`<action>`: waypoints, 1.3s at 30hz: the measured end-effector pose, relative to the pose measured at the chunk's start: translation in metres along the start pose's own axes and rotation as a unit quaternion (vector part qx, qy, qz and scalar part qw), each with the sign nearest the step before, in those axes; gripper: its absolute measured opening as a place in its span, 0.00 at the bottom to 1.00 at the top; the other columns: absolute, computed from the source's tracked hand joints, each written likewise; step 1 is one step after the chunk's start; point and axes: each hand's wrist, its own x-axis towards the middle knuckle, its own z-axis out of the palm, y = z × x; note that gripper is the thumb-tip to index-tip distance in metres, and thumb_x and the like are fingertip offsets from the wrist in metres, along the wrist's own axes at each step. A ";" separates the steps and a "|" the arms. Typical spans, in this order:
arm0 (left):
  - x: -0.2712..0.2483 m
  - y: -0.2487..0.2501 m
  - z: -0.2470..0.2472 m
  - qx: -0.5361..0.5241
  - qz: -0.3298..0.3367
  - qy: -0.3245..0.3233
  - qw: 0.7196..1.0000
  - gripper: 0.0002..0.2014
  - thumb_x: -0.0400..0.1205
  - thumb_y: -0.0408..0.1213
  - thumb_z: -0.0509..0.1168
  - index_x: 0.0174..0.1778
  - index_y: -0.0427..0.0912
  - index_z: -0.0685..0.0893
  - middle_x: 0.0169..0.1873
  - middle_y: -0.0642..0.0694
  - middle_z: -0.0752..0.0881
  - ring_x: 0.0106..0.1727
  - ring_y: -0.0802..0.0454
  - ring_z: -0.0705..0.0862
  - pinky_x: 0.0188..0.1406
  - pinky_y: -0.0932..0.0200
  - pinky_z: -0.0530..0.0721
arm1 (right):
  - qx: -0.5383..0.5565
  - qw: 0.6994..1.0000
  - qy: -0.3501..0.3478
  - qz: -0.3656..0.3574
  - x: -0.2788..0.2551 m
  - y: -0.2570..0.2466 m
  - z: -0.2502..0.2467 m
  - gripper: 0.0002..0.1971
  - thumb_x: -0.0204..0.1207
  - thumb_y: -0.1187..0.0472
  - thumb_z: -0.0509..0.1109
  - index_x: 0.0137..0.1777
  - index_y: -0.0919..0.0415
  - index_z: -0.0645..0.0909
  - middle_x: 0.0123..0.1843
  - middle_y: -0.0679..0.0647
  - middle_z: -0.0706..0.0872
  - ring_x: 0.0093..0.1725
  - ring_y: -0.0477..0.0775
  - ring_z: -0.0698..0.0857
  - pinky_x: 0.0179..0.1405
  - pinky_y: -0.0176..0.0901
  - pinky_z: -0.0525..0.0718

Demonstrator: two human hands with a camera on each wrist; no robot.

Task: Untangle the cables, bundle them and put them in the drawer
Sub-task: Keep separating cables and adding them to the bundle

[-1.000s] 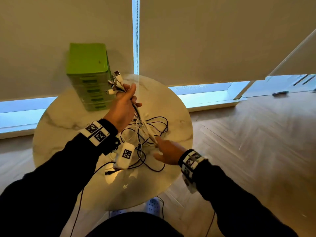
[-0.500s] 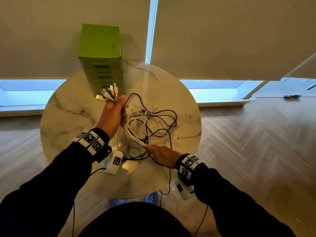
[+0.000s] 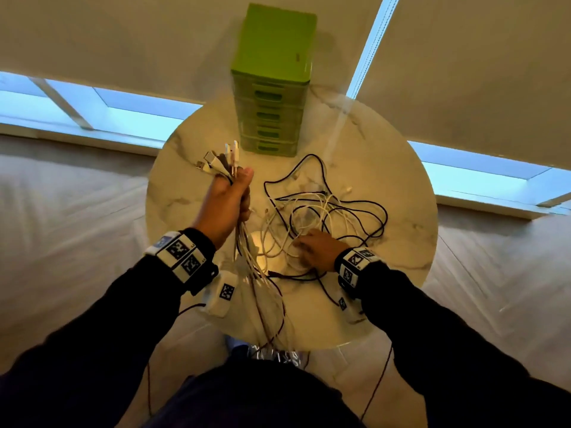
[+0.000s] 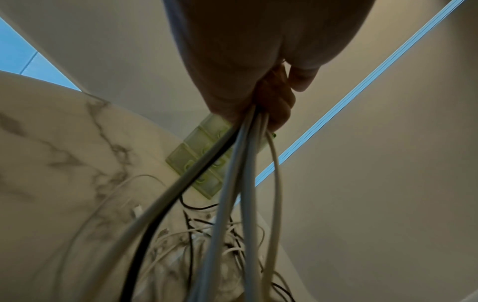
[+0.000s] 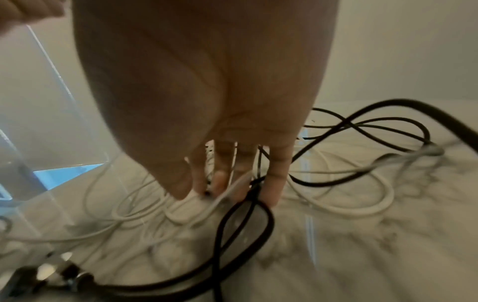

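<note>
My left hand grips a bundle of white and black cables, held above the table. Their plugs fan out above the fist, and the strands trail down past the table's near edge. In the left wrist view the curled fingers close round several cables. My right hand lies on the loose tangle on the marble table. Its fingers are straight and spread, with a black cable and a white one running between them. The green drawer unit stands at the table's far edge, its drawers closed.
The round table is small, with its edge close on every side and wooden floor around it. Roller blinds hang right behind the drawer unit. Thin black leads from the wrist cameras dangle below my arms.
My right hand has let go of the strands it pinched near the table front and now reaches flat into the tangle. My left hand still holds the bundle. The head view has tilted down.
</note>
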 end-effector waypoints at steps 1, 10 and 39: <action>-0.001 -0.003 -0.002 0.002 -0.002 0.002 1.000 0.17 0.92 0.40 0.58 0.36 0.50 0.67 0.22 0.56 0.65 0.24 0.57 0.62 0.21 0.63 0.65 | -0.008 1.000 0.025 0.016 0.003 0.007 -0.004 0.20 0.87 0.53 0.58 0.77 0.56 0.73 0.73 0.63 0.73 0.70 0.67 0.77 0.72 0.57 0.76; 0.002 -0.010 -0.011 0.017 -0.019 0.031 0.999 0.14 0.91 0.41 0.59 0.39 0.49 0.71 0.25 0.50 0.67 0.26 0.54 0.65 0.24 0.61 0.68 | -0.001 0.994 0.111 -0.021 0.024 -0.013 -0.036 0.07 0.85 0.55 0.60 0.50 0.57 0.77 0.50 0.57 0.81 0.54 0.63 0.82 0.49 0.50 0.78; 0.018 -0.043 0.013 -0.058 -0.069 -0.031 0.995 0.12 0.89 0.36 0.63 0.42 0.50 0.69 0.27 0.55 0.62 0.24 0.58 0.62 0.24 0.63 0.65 | 0.253 0.938 0.236 -0.021 -0.058 -0.036 -0.073 0.13 0.85 0.59 0.62 0.41 0.55 0.85 0.30 0.40 0.80 0.30 0.39 0.76 0.37 0.37 0.71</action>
